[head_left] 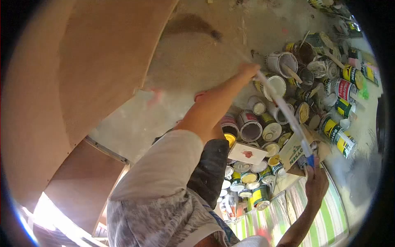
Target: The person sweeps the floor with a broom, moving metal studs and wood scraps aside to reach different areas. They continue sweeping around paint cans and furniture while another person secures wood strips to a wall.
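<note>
My left hand (249,71), at the end of an outstretched arm, is closed round a long pale pole (284,108). The pole looks smooth, and motion blurs it; its far end fades out beyond my left hand. Lower right, my right hand (316,180) grips the same pole near a blue section (310,160). Beneath the pole sit an open paint can (275,87) and other paint tins. Close to my right hand is an opened cardboard box (293,151) with green lettering; I cannot make out its contents.
Several paint cans crowd the floor, among them an open can with a stick (283,64) and a tipped can (337,136). A white board (247,153) with a red stain lies on tins. Brown panels (98,53) rise at left. A green-striped sheet (304,206) lies below.
</note>
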`<state>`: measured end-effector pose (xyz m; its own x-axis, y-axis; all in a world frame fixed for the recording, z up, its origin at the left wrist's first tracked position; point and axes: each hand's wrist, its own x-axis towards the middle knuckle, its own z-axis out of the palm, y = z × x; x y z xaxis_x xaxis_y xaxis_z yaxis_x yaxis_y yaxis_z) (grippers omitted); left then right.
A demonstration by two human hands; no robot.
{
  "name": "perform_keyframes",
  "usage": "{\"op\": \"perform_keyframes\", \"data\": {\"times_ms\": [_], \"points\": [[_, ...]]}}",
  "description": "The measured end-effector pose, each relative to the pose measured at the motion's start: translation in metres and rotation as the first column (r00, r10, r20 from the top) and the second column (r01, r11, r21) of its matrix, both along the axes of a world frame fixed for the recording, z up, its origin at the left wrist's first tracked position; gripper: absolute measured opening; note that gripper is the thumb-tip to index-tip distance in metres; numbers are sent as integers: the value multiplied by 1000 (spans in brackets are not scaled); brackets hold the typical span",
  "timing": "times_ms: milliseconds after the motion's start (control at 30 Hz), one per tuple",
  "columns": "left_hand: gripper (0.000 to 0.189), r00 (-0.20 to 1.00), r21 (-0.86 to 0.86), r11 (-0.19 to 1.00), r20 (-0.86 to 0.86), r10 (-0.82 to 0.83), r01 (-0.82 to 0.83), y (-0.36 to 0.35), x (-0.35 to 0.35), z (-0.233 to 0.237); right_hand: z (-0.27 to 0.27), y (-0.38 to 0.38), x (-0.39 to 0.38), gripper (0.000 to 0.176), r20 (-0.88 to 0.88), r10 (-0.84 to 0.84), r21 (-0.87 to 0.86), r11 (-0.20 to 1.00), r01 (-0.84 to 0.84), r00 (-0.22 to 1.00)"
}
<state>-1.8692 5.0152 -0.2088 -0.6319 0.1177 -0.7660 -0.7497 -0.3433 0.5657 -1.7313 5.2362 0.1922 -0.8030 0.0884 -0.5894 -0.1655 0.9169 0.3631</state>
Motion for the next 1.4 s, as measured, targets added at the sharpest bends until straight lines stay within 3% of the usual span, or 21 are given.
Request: {"op": "perform_keyframes", "data": {"times_ms": [67,200,267,333,367,400,467,567,700,767,833,900,967,1033,1067,1100,1133,1200,1267,1333,1400], "points": [[23,991,155,979,54,126,-133,40,-64,12,10,27,-30,39,-26,-72,-78,994,70,997],[32,993,55,993,-42,109,-106,71,-128,125,54,89,-67,38,-158,-175,-250,959,132,972],[34,977,-152,976,-168,131,-157,100,-119,149,97,127,-72,40,-174,-192,-264,954,143,966],[37,976,43,980,-83,200,-197,108,-71,195,131,144,-78,34,-174,-315,-382,895,231,933],[39,965,-86,970,-157,210,-225,98,-45,235,144,146,-83,34,-186,-330,-382,892,241,925],[37,989,-19,998,136,66,-64,101,-16,234,157,149,-88,29,-58,-274,-338,910,239,960],[33,938,-29,997,339,72,-66,100,40,256,159,168,-81,30,30,-153,-278,948,156,988],[29,797,-10,999,603,-22,35,112,71,238,143,154,-84,32,164,-92,-78,991,106,982],[29,918,41,974,327,-223,222,172,19,139,130,157,-84,27,94,-51,142,989,37,994],[35,947,109,968,205,-246,227,196,-54,123,123,158,-103,23,11,-193,65,979,192,981],[26,987,258,966,155,-32,-9,213,-118,128,118,174,-121,27,-45,-241,156,957,245,969],[27,991,162,978,-1,-131,129,203,-169,149,124,166,-145,31,-146,-351,33,933,359,925],[26,995,68,993,37,97,-99,214,-183,173,148,199,-146,31,-204,-229,2,972,235,952],[29,990,-57,993,-100,98,-104,187,-164,229,183,234,-146,33,-204,-157,-27,988,155,966],[33,996,123,992,-88,18,-7,204,-142,202,201,239,-153,39,-182,-189,-64,982,180,965],[34,994,124,986,-7,-113,112,163,-126,253,219,247,-158,45,-159,-220,-100,973,206,962],[33,988,187,981,130,-86,60,152,-104,257,228,216,-177,45,-4,-312,-54,949,312,950],[29,907,218,950,403,119,-222,125,-62,258,210,192,-188,37,40,-87,-81,993,90,995],[20,898,153,936,367,243,-316,79,-4,193,160,147,-197,32,-2,205,-129,971,-204,979],[20,932,-114,983,317,173,-144,21,6,144,87,82,-211,30,-6,172,-374,913,-162,985],[20,960,-303,951,280,26,63,-8,-13,97,61,29,-225,28,-2,165,-355,922,-155,986]]}}
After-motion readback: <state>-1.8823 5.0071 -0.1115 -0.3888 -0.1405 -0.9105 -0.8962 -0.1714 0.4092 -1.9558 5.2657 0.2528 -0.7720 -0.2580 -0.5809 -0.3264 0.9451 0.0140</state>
